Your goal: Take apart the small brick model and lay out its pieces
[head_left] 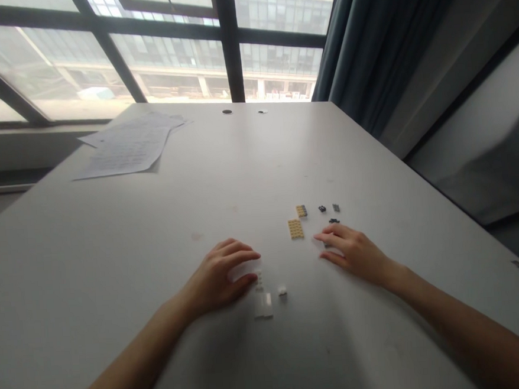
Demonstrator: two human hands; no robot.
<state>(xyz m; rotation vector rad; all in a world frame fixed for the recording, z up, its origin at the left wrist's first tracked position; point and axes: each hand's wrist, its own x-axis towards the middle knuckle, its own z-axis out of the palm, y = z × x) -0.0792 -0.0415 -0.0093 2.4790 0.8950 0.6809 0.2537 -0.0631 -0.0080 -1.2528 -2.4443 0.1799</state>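
My left hand point(229, 273) rests on the white table with its fingers apart, thumb at a small white studded piece point(259, 280). Just below it lie white flat pieces point(263, 306), with a small white block point(283, 291) to their right. My right hand point(347, 250) has its fingers spread over a small grey piece point(327, 245), partly hidden by the fingers. Left of that hand is a tan studded plate point(295, 228), and above it a tan and grey piece point(301, 210). Small dark pieces point(322, 209) and a grey piece point(335, 207) lie beyond my right hand.
Printed papers point(127, 147) lie at the table's far left. Two round fittings point(227, 112) are near the far edge of the table point(223, 179). Windows stand behind it, and a dark curtain point(365, 51) hangs at the right.
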